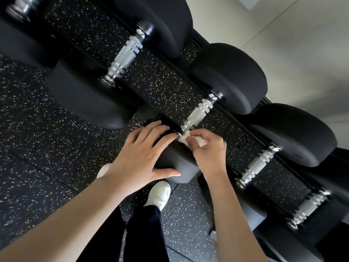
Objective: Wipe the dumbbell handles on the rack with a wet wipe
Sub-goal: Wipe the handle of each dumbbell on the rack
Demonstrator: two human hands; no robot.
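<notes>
- The right hand (206,148) pinches a white wet wipe (184,138), with its fingers curled tight around it.
- The wipe presses on the near end of one shiny dumbbell handle (196,114), right where the handle meets the dark weight head (177,163).
- The left hand (143,157) lies flat on that near weight head. Its fingers are straight and spread apart, and I think it keeps the dumbbell from rolling.
- This dumbbell sits on the rack (232,140), about the middle of the row.
- I think the job is partway through. Only the near end of this handle is under the wipe, so the rest of it may still need a rub.
- A handle farther up the row (125,55) and two more toward the near right end (258,165) (309,207) have no hand on them. I cannot tell if they are clean yet.
- A white shoe (159,195) stands on the speckled floor (37,129) below.
</notes>
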